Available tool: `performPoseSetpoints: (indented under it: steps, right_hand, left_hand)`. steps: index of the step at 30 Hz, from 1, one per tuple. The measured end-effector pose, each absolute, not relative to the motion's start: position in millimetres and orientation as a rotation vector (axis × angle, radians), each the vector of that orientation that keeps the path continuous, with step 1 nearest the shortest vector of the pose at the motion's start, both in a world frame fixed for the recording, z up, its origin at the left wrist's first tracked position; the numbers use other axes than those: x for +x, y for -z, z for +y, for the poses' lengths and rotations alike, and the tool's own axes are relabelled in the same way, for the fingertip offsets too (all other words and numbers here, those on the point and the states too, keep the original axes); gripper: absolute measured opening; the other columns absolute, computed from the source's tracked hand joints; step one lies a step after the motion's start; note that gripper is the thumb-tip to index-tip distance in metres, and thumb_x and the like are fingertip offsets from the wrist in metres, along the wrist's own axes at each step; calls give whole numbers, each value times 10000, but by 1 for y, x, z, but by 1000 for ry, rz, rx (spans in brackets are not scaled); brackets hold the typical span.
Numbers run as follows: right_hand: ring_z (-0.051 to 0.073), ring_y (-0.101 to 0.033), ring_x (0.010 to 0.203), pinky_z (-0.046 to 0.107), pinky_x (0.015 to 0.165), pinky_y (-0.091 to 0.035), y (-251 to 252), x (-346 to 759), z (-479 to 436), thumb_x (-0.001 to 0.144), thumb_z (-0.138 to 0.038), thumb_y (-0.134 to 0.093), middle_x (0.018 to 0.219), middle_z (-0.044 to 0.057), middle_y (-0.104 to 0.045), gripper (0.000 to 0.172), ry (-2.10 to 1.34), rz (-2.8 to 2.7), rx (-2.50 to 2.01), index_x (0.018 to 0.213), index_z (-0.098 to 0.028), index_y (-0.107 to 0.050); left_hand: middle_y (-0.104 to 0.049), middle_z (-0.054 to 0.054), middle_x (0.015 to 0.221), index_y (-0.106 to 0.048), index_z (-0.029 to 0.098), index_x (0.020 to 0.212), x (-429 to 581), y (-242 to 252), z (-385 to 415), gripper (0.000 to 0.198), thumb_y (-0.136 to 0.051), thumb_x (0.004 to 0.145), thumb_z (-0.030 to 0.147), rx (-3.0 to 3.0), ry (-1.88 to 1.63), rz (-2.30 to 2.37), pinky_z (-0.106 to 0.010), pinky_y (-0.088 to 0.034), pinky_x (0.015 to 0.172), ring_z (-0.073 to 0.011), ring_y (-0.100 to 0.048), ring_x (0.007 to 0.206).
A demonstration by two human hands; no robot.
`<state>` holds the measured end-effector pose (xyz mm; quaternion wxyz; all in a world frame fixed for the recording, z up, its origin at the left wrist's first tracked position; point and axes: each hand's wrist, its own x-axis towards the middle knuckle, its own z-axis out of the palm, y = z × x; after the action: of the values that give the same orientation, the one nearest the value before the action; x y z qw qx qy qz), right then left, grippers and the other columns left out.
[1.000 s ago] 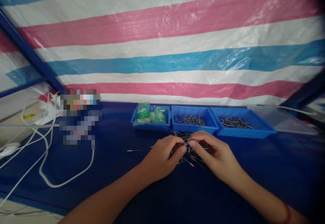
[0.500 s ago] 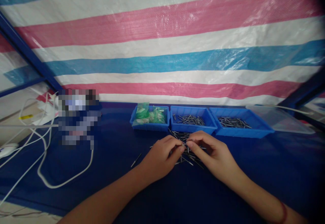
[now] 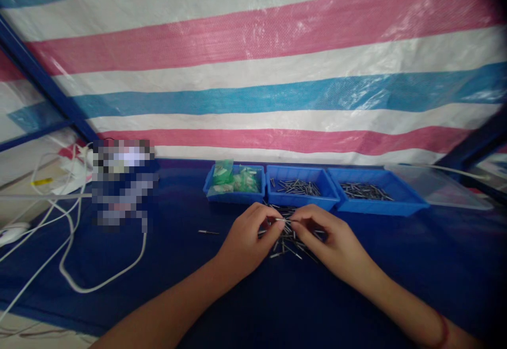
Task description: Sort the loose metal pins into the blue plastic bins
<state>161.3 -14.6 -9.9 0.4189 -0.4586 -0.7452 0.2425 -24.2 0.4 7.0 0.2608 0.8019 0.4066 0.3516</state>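
Note:
Both my hands meet over a loose pile of thin metal pins (image 3: 291, 246) on the dark blue table (image 3: 178, 264). My left hand (image 3: 249, 238) and my right hand (image 3: 322, 235) are pinched together, fingertips nearly touching, with one pin (image 3: 282, 220) held level between them just above the pile. A single pin (image 3: 208, 232) lies apart on the table to the left of my left hand.
Behind the pile stand three blue bins: the left bin (image 3: 233, 197) holds green packets, the middle bin (image 3: 301, 198) and the right bin (image 3: 376, 206) hold pins. A clear tray (image 3: 439, 190) sits far right. White cables (image 3: 71, 233) loop at the left. A striped tarp (image 3: 253, 64) hangs behind.
My hands have lifted slightly and moved back toward the bins, with a pin now held level between the fingertips. The stray pin at the left has changed its place and angle.

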Motion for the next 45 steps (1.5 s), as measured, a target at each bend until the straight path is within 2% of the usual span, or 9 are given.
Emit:
performPoseSetpoints:
  steps: [3, 6, 10, 14, 19, 26, 29, 34, 45]
  right_hand:
    - [165, -593, 783, 287, 705, -471, 3, 167, -13, 896, -231, -496, 852, 41, -618, 106, -397, -1994, -1104, 877, -204, -596]
    - [197, -605, 835, 323, 772, -462, -10, 189, -6, 884, -238, -499, 886, 57, -631, 106, -85, -1980, -1174, 871, -205, -599]
    - [227, -584, 688, 354, 633, -421, -23, 238, 9, 864, -312, -492, 779, 72, -615, 160, 252, -1796, -1531, 824, -208, -607]
    - [265, -561, 598, 354, 510, -338, -19, 278, 18, 854, -370, -467, 729, 92, -599, 220, 501, -1652, -1919, 785, -223, -616]
    - [323, -592, 669, 404, 537, -397, -15, 280, 17, 878, -403, -430, 805, 140, -635, 286, 560, -1740, -1881, 920, -198, -624]
    - [255, -615, 795, 391, 751, -473, -21, 222, 3, 880, -320, -506, 836, 87, -659, 183, 376, -1866, -1457, 855, -186, -627]
    - [216, -620, 841, 366, 807, -474, -16, 193, -10, 876, -277, -535, 868, 63, -667, 128, 141, -1997, -1166, 862, -192, -630]
    - [163, -617, 776, 285, 692, -498, -11, 164, -28, 858, -304, -592, 914, 39, -664, 187, -302, -1916, -1080, 1016, -207, -621]
    - [188, -638, 795, 290, 665, -520, -1, 165, -22, 846, -333, -599, 866, 40, -684, 142, -601, -1689, -1130, 873, -204, -652]
  left_hand:
    - [-617, -39, 925, -597, 161, 983, -27, -16, 0, 160, -512, 908, 275, 2280, -873, 1127, -268, -454, 805, -155, -582, 871]
    - [-605, -68, 1103, -556, 176, 1159, -36, -33, -2, 320, -535, 894, 354, 2494, -704, 1194, -368, -434, 903, -220, -552, 1023]
    - [-595, -51, 1125, -624, 226, 1077, -63, -47, -6, 248, -430, 944, 306, 2617, -513, 1465, -397, -447, 900, -221, -564, 1014]
    - [-585, -80, 1151, -617, 206, 1133, -107, -28, -7, 294, -391, 948, 237, 2606, -420, 1745, -412, -464, 905, -231, -575, 1005]
    - [-572, -108, 1212, -602, 182, 1181, -148, 7, -3, 318, -402, 938, 228, 2729, -380, 1709, -454, -451, 934, -261, -543, 1053]
    - [-645, -61, 970, -643, 189, 936, -144, 3, -6, 215, -439, 929, 258, 2542, -519, 1607, -368, -460, 845, -211, -586, 906]
    - [-651, -33, 908, -613, 192, 947, -121, -10, -10, 176, -466, 919, 283, 2295, -711, 1541, -309, -460, 793, -184, -601, 856]
    - [-653, -17, 866, -607, 174, 953, -57, -28, -7, 163, -505, 901, 290, 2021, -828, 1154, -243, -451, 719, -146, -603, 791]
    - [-633, -16, 824, -605, 154, 877, -5, 0, 0, 143, -594, 847, 294, 1871, -1002, 908, -219, -416, 655, -122, -553, 714]
